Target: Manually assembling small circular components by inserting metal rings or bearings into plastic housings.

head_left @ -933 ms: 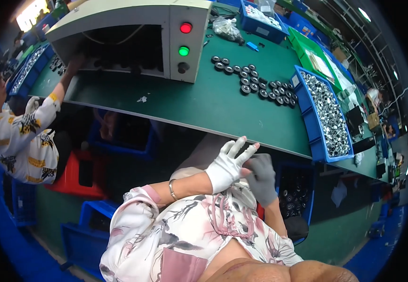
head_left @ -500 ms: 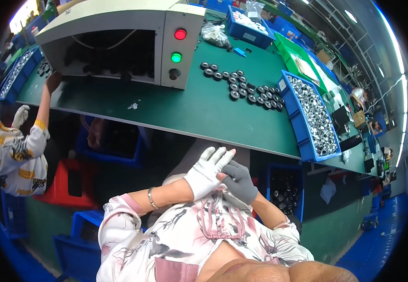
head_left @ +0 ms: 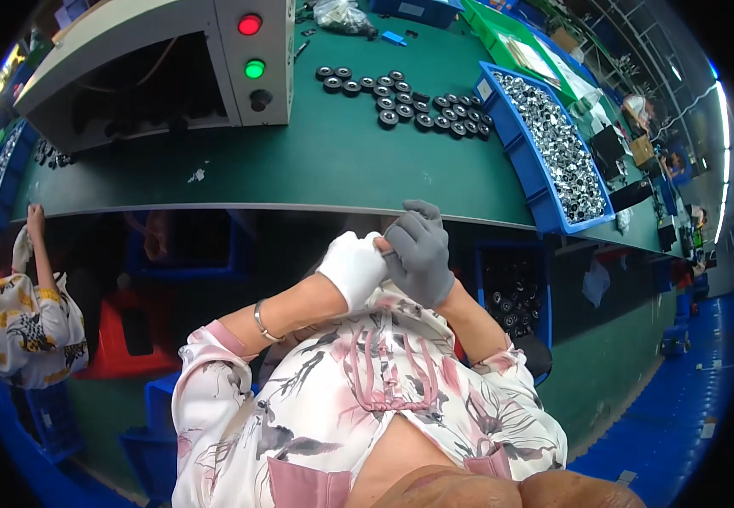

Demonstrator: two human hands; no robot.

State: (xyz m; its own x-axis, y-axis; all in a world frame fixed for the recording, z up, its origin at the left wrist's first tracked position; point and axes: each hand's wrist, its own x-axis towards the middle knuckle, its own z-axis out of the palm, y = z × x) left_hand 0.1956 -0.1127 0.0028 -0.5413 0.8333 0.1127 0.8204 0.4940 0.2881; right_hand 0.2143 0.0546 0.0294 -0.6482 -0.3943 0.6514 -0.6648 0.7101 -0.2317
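Observation:
In front of my chest, just short of the table edge, my two gloved hands meet. My left hand (head_left: 353, 271), in a white glove, is closed, its fingers curled against the thumb side of the other hand. It seems to pinch the grey glove (head_left: 422, 275) there; a bare fingertip shows at the contact. My right hand (head_left: 417, 251) wears that grey glove, its fingers bent and somewhat apart, with no object visible in them. The inner side of both hands is hidden.
On the green table (head_left: 299, 173) lie several black round parts (head_left: 388, 118). A blue bin (head_left: 544, 182) of shiny metal parts stands at right, a beige machine (head_left: 252, 93) with red and green lights at left. Below are a bin of black parts (head_left: 515, 309) and a co-worker's sleeve (head_left: 32, 313).
My left hand has gone from stretched fingers to curled ones. My right hand has risen beside it, fingers turned upward. The view has shifted; the table sits higher in it.

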